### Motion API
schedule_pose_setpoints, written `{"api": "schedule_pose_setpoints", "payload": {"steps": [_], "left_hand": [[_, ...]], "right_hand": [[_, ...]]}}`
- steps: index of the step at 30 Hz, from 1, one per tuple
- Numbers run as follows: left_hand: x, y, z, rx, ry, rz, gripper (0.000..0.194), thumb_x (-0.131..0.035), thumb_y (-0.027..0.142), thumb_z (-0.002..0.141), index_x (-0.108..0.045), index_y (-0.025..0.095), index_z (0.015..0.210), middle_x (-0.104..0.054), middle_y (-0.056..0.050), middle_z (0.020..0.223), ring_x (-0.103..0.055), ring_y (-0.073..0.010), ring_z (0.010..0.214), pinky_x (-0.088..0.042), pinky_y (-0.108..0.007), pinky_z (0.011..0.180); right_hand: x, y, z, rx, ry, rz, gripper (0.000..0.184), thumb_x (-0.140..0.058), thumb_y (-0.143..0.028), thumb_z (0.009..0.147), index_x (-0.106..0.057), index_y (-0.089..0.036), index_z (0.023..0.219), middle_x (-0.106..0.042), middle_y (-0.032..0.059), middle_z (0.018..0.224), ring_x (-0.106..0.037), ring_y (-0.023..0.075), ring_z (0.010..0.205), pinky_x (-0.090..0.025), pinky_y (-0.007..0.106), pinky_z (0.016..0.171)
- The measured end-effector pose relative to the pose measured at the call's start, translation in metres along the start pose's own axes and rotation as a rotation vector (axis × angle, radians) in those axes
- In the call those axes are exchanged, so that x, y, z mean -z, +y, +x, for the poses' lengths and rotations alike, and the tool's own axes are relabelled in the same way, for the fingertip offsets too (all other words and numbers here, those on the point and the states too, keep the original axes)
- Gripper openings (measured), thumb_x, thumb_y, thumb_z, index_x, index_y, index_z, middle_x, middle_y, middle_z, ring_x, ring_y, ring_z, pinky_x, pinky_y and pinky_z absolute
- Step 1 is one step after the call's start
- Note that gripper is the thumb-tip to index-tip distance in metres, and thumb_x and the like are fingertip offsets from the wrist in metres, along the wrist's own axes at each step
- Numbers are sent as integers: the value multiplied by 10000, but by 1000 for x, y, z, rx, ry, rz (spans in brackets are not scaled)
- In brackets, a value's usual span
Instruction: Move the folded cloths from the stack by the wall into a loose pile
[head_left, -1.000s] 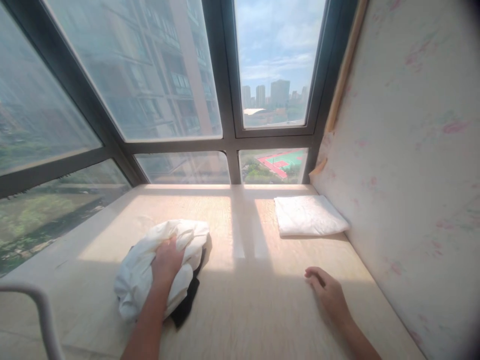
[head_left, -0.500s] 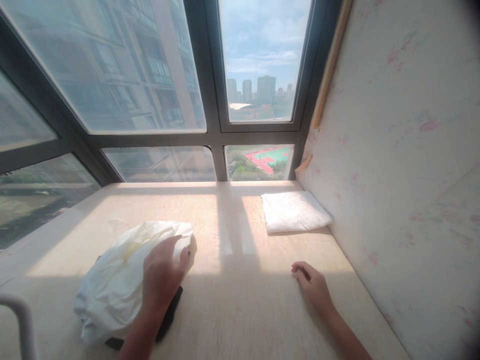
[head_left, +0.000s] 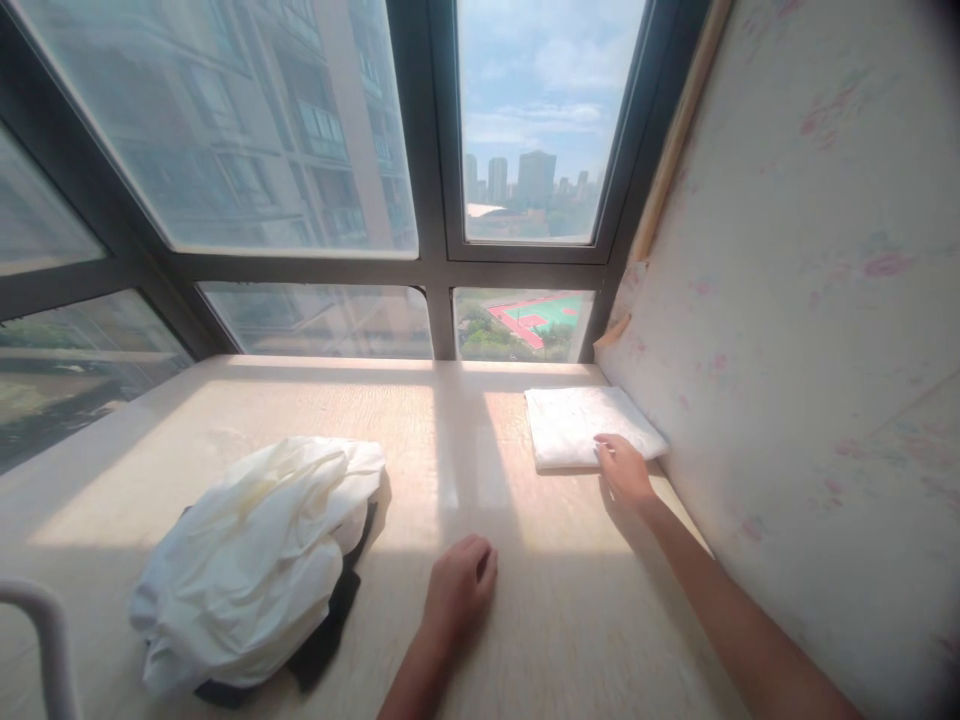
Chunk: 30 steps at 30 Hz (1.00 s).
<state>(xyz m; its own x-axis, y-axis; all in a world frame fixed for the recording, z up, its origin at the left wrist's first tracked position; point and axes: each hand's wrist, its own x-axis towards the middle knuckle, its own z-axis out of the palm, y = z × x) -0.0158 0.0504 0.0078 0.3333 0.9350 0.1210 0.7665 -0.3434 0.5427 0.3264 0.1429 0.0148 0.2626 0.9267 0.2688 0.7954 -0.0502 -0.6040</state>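
Note:
A crumpled white garment [head_left: 255,550] lies in a heap on the pale wooden platform [head_left: 487,620], with a dark cloth [head_left: 322,640] showing under its near edge. My left hand [head_left: 457,590] rests on the wood to the right of the heap, fingers loosely curled, holding nothing. A folded white cloth [head_left: 585,425] lies flat by the right wall. My right hand [head_left: 624,468] reaches forward, fingers spread, touching the near right edge of that folded cloth.
Large dark-framed windows [head_left: 427,200] close off the far and left sides of the platform. A pale patterned wall panel [head_left: 810,300] runs along the right. A white curved metal rail [head_left: 45,630] stands at the near left corner.
My left hand let go of the crumpled garment and moved right onto the bare wood. My right hand moved forward from the wood to the folded cloth.

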Motion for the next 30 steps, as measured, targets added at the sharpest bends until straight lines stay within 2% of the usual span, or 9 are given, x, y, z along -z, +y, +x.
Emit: {"api": "schedule_pose_setpoints", "payload": {"steps": [2,4,6,9,11,14,22,26,30], "left_hand": [[1,-2,0,7,-7,-7,272,-388,309,943,-431,208,694,-566,-18,721,-510,-152,667,-290,-277,618],[-1,-3,2,21,-9,-9,269,-385,313,945,-429,210,700,-567,-17,723,-510,-153,670,-288,-278,619],[-3,-3,3,38,-8,-4,270,-386,317,944,-422,212,698,-563,-15,715,-503,-151,659,-283,-281,615],[-4,-3,5,55,-16,-1,267,-390,315,938,-401,215,690,-555,-9,702,-493,-146,641,-276,-283,608],[-4,-3,5,62,-24,-3,264,-388,315,938,-396,216,693,-559,-10,710,-499,-148,648,-280,-282,612],[-5,-4,6,69,-26,-3,266,-390,325,940,-400,216,697,-564,-13,719,-507,-153,662,-288,-282,621],[-5,-6,6,75,-13,-54,287,-387,351,947,-405,215,695,-554,-9,709,-495,-148,653,-287,-280,620],[-4,-6,6,80,-3,-63,288,-387,349,943,-397,215,688,-542,-5,695,-484,-146,642,-277,-281,614],[-4,-6,6,73,-4,-73,279,-393,344,937,-412,214,690,-546,-5,695,-488,-148,647,-280,-280,614]], "right_hand": [[-1,4,37,34,-37,-101,383,-428,-214,883,-681,-141,1161,-650,144,1271,-571,237,1198,-402,345,1047],[-3,7,63,43,-82,-210,378,-491,-167,863,-668,-146,1196,-634,149,1296,-557,237,1203,-391,333,1034],[-6,9,80,32,-126,-313,334,-542,-165,860,-682,-152,1163,-653,154,1245,-579,239,1145,-410,320,972],[-12,9,92,5,-174,-431,209,-544,-178,888,-722,-145,993,-690,154,1086,-614,227,1022,-425,293,849],[-15,8,96,-6,-185,-476,211,-514,-160,905,-723,-137,917,-692,156,1028,-621,214,968,-413,278,786],[-14,5,99,-7,-171,-500,229,-485,-150,919,-714,-140,905,-692,150,1030,-617,208,962,-389,269,735],[17,7,91,-61,-68,-454,339,-327,-276,1029,-619,-142,1138,-718,118,987,-647,194,835,-373,268,641],[22,9,90,-8,-85,-428,315,-390,-295,1009,-590,-178,1222,-710,100,1110,-653,205,965,-429,266,738],[8,11,90,34,-131,-425,347,-537,-287,928,-616,-171,1245,-654,120,1266,-590,225,1154,-420,268,896]]}}
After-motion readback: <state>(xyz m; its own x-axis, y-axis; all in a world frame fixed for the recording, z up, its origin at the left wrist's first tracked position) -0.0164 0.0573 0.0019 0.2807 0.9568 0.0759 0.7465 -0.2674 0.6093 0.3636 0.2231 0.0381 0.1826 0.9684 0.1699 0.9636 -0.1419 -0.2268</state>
